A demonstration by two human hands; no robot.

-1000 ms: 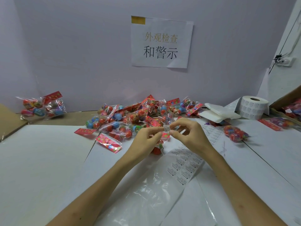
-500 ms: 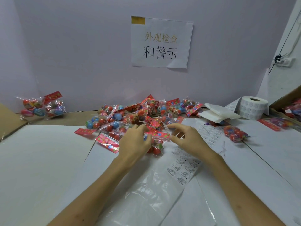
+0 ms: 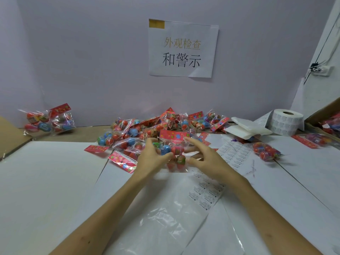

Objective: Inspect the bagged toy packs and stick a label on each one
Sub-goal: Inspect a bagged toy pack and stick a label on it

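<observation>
Head view: both hands hold one clear plastic toy pack with a red header card (image 3: 174, 144) up off the white worktop (image 3: 46, 181), just in front of the heaped pile of similar bagged packs (image 3: 132, 133) by the wall. The pack hangs with its header uppermost and its coloured balls below.

The left hand (image 3: 153, 158) has its fingers curled round the pack's lower left side, gripping it. The right hand (image 3: 205, 160) lies against the pack's right side with fingers spread and nearly straight. Blur there makes it hard to tell whether they pinch the film or only touch it.

A white sheet of small printed labels (image 3: 236, 153) lies flat to the right of the hands, and a shorter strip of labels (image 3: 207, 194) lies under the right forearm. A white roll of labels (image 3: 287, 122) stands at the far right. One separate red toy pack (image 3: 265, 150) lies beside the sheet. Two more packs (image 3: 47, 120) lean against the wall at the far left.
</observation>
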